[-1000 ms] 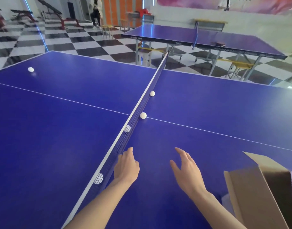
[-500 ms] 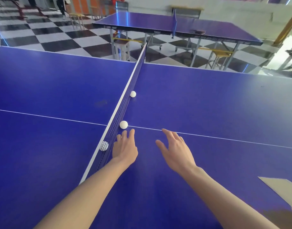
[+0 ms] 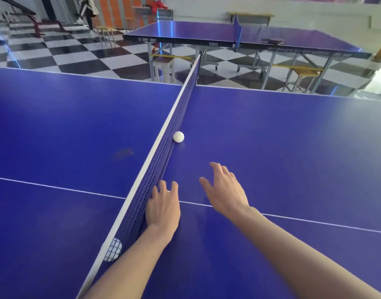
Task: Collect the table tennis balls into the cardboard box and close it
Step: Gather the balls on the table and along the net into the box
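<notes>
Blue table (image 3: 293, 147), net (image 3: 174, 117) running away from the person across the middle of it. Both bare forearms reach out on the right side of the net.

Left hand (image 3: 163, 210): palm down, pressed close against the net, fingers bent down over a covered ball (image 3: 168, 191). Only a sliver of white shows between the fingers. Cannot tell whether the fingers have closed on it or only lie over it.

Right hand (image 3: 225, 190): just beside the left, a little farther out, hovering over the table. Fingers spread and relaxed, holding nothing.

Far ball (image 3: 178, 137): white, on the table, touching or nearly touching the foot of the net, beyond both hands on the same side.

Netted ball (image 3: 113, 252): on the other side, seen through the mesh, against the net near the left forearm.

White centre line (image 3: 55, 186) crosses under the hands.

Behind: second table (image 3: 271, 37) with its own net, a stool (image 3: 163, 67) under it, black-and-white chequered floor (image 3: 66, 52), and a person's legs (image 3: 88, 9) far back.
</notes>
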A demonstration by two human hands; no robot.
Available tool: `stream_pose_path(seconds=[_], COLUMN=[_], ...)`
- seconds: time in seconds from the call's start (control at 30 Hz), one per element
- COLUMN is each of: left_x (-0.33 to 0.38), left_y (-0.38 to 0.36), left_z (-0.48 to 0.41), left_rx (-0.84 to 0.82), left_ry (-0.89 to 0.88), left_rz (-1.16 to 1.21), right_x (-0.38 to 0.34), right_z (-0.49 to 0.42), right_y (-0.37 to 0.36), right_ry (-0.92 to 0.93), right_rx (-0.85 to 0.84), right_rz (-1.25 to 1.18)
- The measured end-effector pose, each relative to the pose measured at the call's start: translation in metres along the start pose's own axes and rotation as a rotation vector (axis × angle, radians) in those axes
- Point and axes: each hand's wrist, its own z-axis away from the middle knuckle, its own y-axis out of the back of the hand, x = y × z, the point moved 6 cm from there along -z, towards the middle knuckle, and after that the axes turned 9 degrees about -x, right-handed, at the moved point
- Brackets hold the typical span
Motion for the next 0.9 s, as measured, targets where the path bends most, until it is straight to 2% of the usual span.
stream_pose_path(seconds=[0.13,0.23,0.33,0.63,0.9], left_x=[-0.006,-0.017,-0.027,-0.035,-0.033], left_y=[-0.002,-0.002,-0.004,-0.012,-0.013], left_z=[-0.013,-0.029,-0.036,-0.038,-0.036], left_rx=[0.186,0.252,0.32,0.345,0.334], left_ry=[0.057,0.164,0.255,0.272,0.224], left_rz=[0.308,0.567,0.73,0.811,0.748], right_x=[0.005,0.007,0.003,-0.025,-0.058], right_z=[-0.057,-0.094,-0.126,-0.203,-0.223], right_y=[-0.011,-0.022,-0.033,-0.053,-0.074], right_ry=[0.012,0.018,0.036,0.086,0.17], right_rx=[0.037,0.047,0.064,0.073,0.04], right_rz=[-0.003,-0.037,-0.091,-0.21,-0.071])
